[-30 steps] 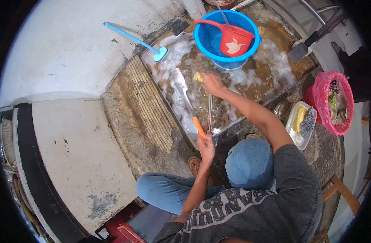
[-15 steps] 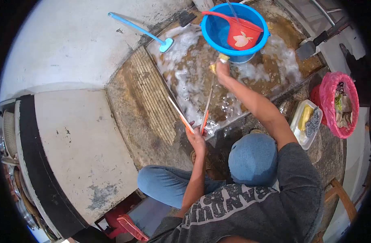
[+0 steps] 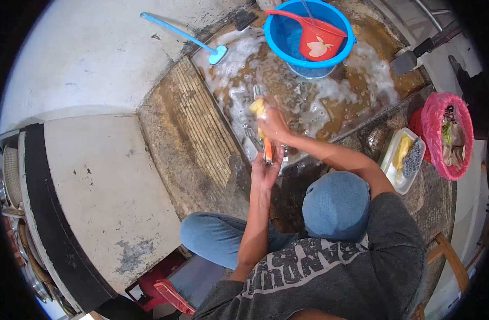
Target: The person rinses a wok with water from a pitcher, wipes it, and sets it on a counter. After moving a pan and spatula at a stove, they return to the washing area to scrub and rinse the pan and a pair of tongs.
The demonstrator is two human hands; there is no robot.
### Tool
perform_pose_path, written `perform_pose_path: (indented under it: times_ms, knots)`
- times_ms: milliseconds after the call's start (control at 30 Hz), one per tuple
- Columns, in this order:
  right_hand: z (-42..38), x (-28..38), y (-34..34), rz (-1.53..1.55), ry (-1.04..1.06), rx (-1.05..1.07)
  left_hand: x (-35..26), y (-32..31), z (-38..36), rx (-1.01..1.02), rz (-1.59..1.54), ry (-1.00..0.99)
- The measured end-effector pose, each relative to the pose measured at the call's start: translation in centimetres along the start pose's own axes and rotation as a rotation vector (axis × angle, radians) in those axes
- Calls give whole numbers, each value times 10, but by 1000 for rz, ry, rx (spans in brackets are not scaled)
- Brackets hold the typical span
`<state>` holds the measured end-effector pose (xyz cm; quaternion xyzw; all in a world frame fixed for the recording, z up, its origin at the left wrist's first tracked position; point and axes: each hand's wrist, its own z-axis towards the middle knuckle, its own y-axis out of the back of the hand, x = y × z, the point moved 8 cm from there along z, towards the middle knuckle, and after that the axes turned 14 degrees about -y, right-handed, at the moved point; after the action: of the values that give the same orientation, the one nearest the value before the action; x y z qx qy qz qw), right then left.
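My left hand (image 3: 267, 169) is closed around the lower end of metal tongs with orange grips (image 3: 268, 150). Their tips point away from me over the soapy, wet floor of the wash area (image 3: 303, 96). In my right hand (image 3: 275, 127) is a yellow sponge (image 3: 257, 107), wrapped against one arm of the tongs. That hand is slightly blurred and covers the middle of the tongs. Beyond my hands stands a blue bucket (image 3: 279, 50) of water, with a red dipper (image 3: 330, 33) in it.
A light-blue long-handled brush (image 3: 218, 54) leans against the wall at the left. On the right ledge lies a white tray (image 3: 389, 169) holding a yellow sponge and a grey scouring pad. Beside it stands a pink-lined bin (image 3: 430, 133) with waste inside.
My right hand has slid down the tongs with the sponge, toward my left hand. The tongs' arms, spread wide before, are now closer together. My left hand has shifted slightly right.
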<state>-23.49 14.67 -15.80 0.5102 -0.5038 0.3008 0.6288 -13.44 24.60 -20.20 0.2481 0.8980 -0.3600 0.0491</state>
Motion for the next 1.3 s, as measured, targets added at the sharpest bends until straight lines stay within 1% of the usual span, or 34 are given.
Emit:
perform_pose_path:
  times_ms: [33, 67, 133, 167, 200, 233, 300, 367, 433, 500, 533, 567, 600, 633, 667, 700, 733, 767, 800, 867, 900, 933, 967, 1033, 1067, 1100, 1133, 1167, 1200, 1300]
  knots:
    - [1, -8, 1, 35, -33, -1, 3, -7, -1, 5, -48, 30]
    - [4, -11, 2, 72, -64, -3, 0, -4, 7, 27, -11, 17]
    - [-31, 26, -2, 23, 39, 143, -5, 20, 19, 48, 58, -11]
    - [-49, 41, -4, -3, 91, 215, -4, 16, 13, 101, 41, -16]
    - [-59, 47, -5, -21, 182, 221, -4, 10, 7, 158, 22, -22]
    - [-50, 35, -7, -9, 112, 201, -4, 4, 3, 216, 4, -29]
    - [-23, 1, -17, 21, -43, 170, -5, 3, 8, 195, 4, -30]
    - [-1, -12, -11, 155, -169, 200, -3, -2, 5, 205, 15, -7]
    - [-3, -1, 11, 232, -119, 22, -3, -14, -4, 252, 44, 36]
    - [-33, 26, 10, 330, -62, 68, -10, -13, -6, 219, 79, -12]
    - [-41, 38, 10, 214, 20, 45, -13, -13, -6, 204, 93, -39]
    - [-44, 46, 10, 96, 102, 22, -13, -14, -4, 267, 92, -21]
    - [-28, 36, 9, 34, 98, -28, -14, -11, -3, 325, 95, -5]
    - [-8, 17, 12, 63, -10, -148, -14, -6, -3, 376, 101, 11]
    - [14, 6, 20, 145, -37, -231, -8, -17, -18, 360, 178, 64]
    - [39, -4, 30, 228, -57, -321, -4, -20, -27, 380, 178, 105]
    - [70, -29, 25, 303, -206, -250, 3, -24, -33, 413, 177, 146]
    - [86, -41, 28, 325, -257, -231, 10, -27, -40, 444, 175, 189]
    - [101, -49, 33, 347, -309, -212, 14, -24, -45, 428, 228, 202]
    - [112, -46, 48, 288, -218, -278, 17, -12, -41, 397, 346, 187]
    - [110, -37, 52, 285, -236, -283, 16, -3, -38, 375, 404, 178]
    - [105, -29, 57, 280, -255, -288, 10, 6, -31, 379, 584, 85]
    - [100, -24, 61, 273, -274, -294, 1, 13, -25, 305, 699, -20]
    - [86, -5, 57, 236, -175, -278, -22, 25, -18, 144, 928, -229]
    - [80, 6, 54, 221, -122, -272, -28, 36, 4, 140, 1062, -297]
    - [76, 18, 54, 244, -109, -249, -32, 26, 12, 127, 1199, -363]
    - [71, 29, 53, 266, -97, -224, -30, 25, 7, 160, 1379, -375]
    - [69, 37, 50, 290, -85, -200, -28, 8, -4, 194, 1560, -387]
    - [68, 42, 45, 376, 3, -185, -26, 7, -5, 137, 1569, -384]
    - [60, 45, 29, 283, -12, -134, -37, 50, 48, 142, 1619, -611]
